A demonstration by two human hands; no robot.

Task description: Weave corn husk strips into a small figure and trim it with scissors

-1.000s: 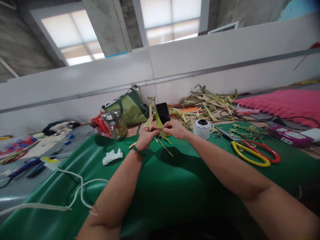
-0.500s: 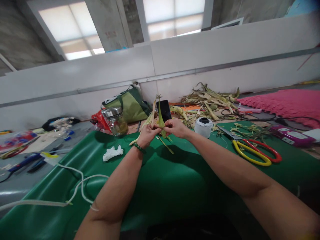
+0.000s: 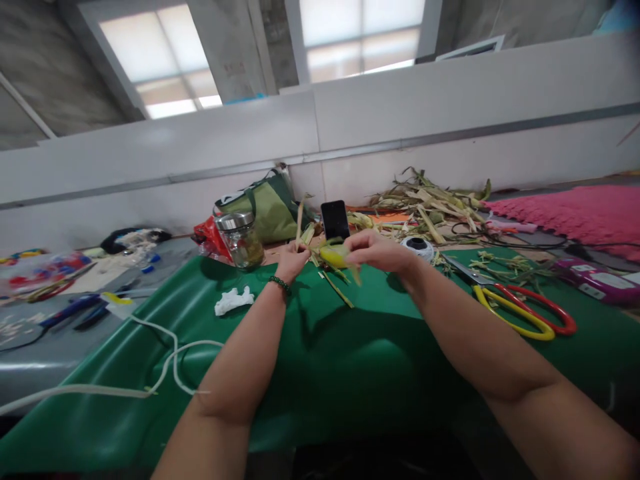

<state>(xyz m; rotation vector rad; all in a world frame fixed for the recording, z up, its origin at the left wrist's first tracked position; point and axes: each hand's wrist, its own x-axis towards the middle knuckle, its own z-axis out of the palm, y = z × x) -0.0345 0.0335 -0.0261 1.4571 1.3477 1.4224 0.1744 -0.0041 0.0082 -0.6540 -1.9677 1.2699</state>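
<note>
Over the green mat [image 3: 350,387], both hands work close together. My left hand [image 3: 292,264], with a green bead bracelet at the wrist, is closed in a pinch on a pale, dry corn husk strip [image 3: 300,222] that stands upright above the fingers. Just right of it, my right hand [image 3: 374,251] pinches a yellow-green corn husk [image 3: 332,257], blurred by motion and lying nearly level between the hands. A thin green husk strip [image 3: 339,291] lies below them. Behind the hands stands a dark phone [image 3: 335,220], upright.
Scissors [image 3: 520,308] with yellow and red handles and a thread spool [image 3: 419,249] lie to the right. A husk pile [image 3: 430,203] rests against the wall. Leftward are a lidded glass jar [image 3: 242,241], crumpled white tissue [image 3: 234,301], green bag [image 3: 273,207] and white cord [image 3: 173,357].
The green husk has swung from upright to nearly level. My right hand has moved right, apart from the left, which still pinches the pale strip. The view has shifted slightly.
</note>
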